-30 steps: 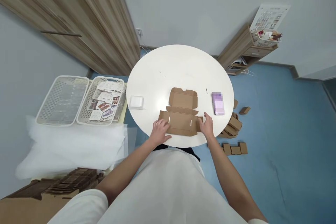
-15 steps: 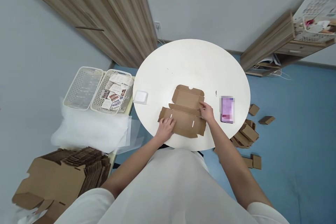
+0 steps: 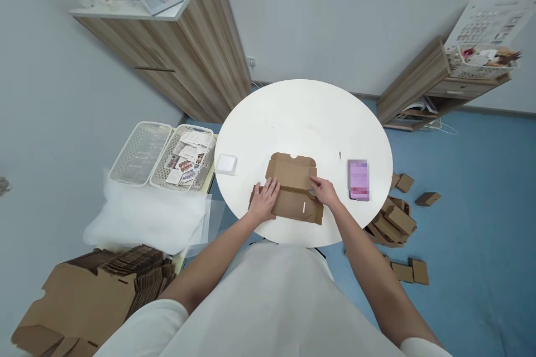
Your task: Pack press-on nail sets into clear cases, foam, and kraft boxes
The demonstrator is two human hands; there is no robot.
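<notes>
An unfolded brown cardboard box [image 3: 292, 172] lies on the white round table [image 3: 310, 111], its lid panel on the far side. The fold between its two halves looks raised. My left hand [image 3: 264, 201] rests on the left part of the cardboard with fingers stretched out and covers some of the near panel. At the right end of the fold, my right hand [image 3: 324, 191] pinches the cardboard edge between thumb and fingers. A phone [image 3: 359, 179] with a blurred-out screen lies right of that hand. Near the table's left edge is a small white square item [image 3: 226, 164].
To the left stand white baskets, one holding cards [image 3: 190, 159], above white foam sheets [image 3: 146, 215] and a stack of flat cardboard boxes [image 3: 87, 301]. Small brown boxes [image 3: 396, 220] lie piled on the floor at right. Wooden cabinets [image 3: 167, 61] stand behind.
My left hand has shifted up the cardboard towards the fold and spread flatter. My right hand still holds the fold's right end, which now stands more raised. The camera view has tilted up.
</notes>
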